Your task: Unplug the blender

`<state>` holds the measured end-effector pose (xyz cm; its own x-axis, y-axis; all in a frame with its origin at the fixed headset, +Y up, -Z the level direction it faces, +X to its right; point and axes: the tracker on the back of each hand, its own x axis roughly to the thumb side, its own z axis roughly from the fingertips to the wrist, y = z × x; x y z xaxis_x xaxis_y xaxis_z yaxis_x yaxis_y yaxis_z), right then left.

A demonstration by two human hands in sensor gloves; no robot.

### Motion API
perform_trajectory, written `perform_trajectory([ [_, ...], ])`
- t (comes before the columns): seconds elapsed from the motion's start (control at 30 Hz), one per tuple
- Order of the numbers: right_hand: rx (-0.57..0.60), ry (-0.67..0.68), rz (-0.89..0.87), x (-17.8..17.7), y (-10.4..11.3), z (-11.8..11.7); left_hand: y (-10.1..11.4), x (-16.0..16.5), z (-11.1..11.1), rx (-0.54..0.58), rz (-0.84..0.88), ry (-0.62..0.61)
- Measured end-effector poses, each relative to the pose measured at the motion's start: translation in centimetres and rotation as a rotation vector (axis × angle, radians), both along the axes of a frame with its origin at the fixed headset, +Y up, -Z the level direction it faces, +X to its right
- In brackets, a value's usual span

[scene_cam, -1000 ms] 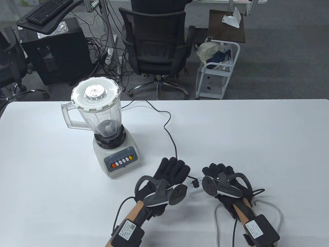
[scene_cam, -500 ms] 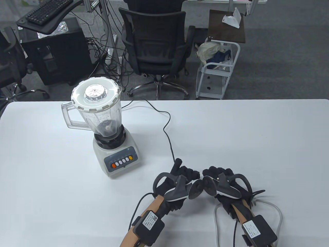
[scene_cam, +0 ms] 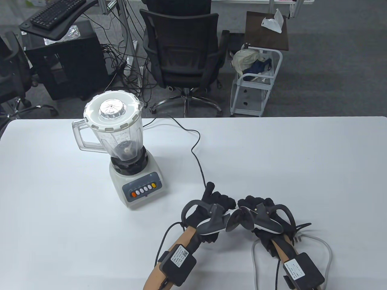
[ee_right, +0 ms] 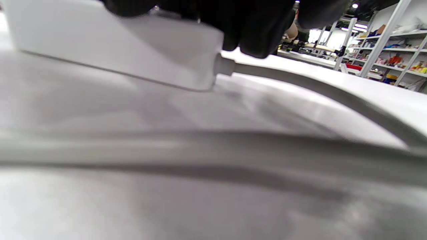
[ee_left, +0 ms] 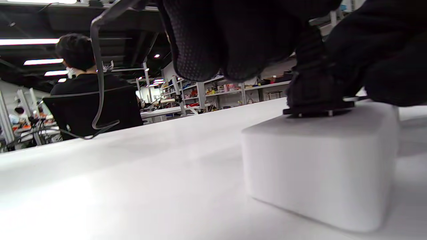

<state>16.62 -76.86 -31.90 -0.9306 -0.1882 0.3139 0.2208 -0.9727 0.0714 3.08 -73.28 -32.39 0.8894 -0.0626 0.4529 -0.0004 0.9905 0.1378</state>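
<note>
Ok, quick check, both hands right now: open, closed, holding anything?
Left hand: fingers closed around the black plug on the white power strip.
Right hand: rests on the power strip; grip cannot be told.

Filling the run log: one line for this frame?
step: unplug | left hand: grips black plug, seated in white power strip | right hand: holds strip down | blender: untouched

Gloved fingers (ee_right: 253, 30) atop white power strip (ee_right: 126, 50), grey cable (ee_right: 300, 83) trailing.
</note>
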Motion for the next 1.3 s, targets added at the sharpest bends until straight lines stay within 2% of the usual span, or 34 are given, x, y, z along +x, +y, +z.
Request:
perform_trajectory([
  [0.1,0.002,0.000,0.002,0.0,0.0,-0.1,0.2,0.2,0.0,-0.024,0.013,-0.013],
  [0.3,0.006,-0.004,0.002,-0.1,-0.1,-0.5,-0.1,0.3,-0.1,0.054,-0.021,0.036],
  [0.43,0.011,0.000,0.012,-0.1,-0.1,-0.7,0.1,0.2,-0.1,0.010,0.007,0.015],
  [0.53,0.004,0.000,0.004,-0.1,0.0,-1.0,2.0,-0.5,0.6,0.098,0.099,0.010],
  [0.6,0.007,0.000,0.006,0.0,0.0,-0.9,3.3,-0.9,1.0,0.071,0.162,-0.010],
  [0.7,0.008,0.001,0.009,0.0,0.0,-0.8,4.0,-2.2,1.5,-0.004,0.034,-0.052],
  [0.87,0.009,0.004,0.016,0.0,0.0,-0.7,2.4,-6.1,2.7,0.022,-0.162,-0.050],
  [1.07,0.008,0.003,0.020,0.0,0.0,-0.6,0.4,-10.7,4.1,-0.116,-0.052,-0.041],
  [1.3,0.005,0.002,0.018,0.0,-0.1,-0.6,-0.8,-12.2,4.4,-0.209,-0.004,-0.060],
])
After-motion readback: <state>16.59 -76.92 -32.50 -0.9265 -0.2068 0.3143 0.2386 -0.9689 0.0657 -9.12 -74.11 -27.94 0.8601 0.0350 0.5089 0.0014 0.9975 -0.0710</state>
